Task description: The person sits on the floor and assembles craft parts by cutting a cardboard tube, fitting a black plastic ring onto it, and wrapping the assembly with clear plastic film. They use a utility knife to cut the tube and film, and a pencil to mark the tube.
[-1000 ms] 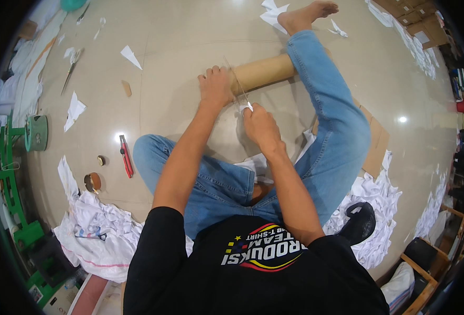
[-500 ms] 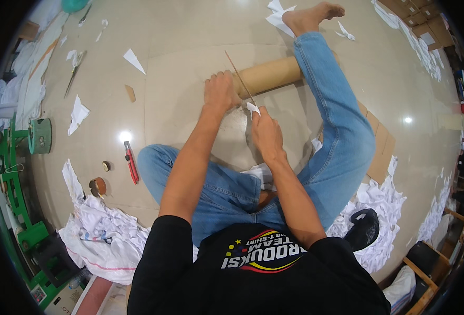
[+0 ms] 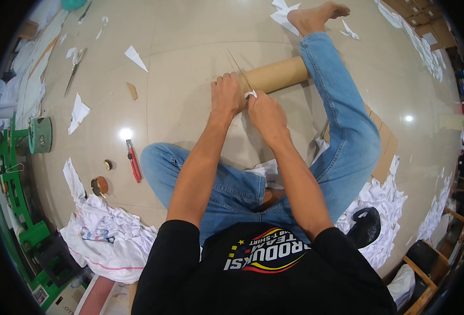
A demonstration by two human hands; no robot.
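A thick brown cardboard tube (image 3: 278,75) lies on the floor in front of me, with its right part under my raised leg. My left hand (image 3: 227,95) is closed over the tube's left end and holds it against the floor. In my right hand (image 3: 267,114) is a thin, long saw blade (image 3: 237,65), gripped at its near end, where a white wrap (image 3: 250,94) shows. The blade lies slantwise across the tube close beside my left hand. Its teeth are too small to make out, and the tube's left end is hidden by my hand.
A red utility knife (image 3: 133,161) and a roll of brown tape (image 3: 99,185) lie to the left. Scissors (image 3: 75,71) and white scraps (image 3: 78,113) are farther off. White cloth heaps (image 3: 111,226) flank me, with green machinery (image 3: 19,194) at the left edge.
My right hand has pushed forward along the blade's line, and its fist is now close to the tube and my left hand. The left hand keeps its hold on the tube.
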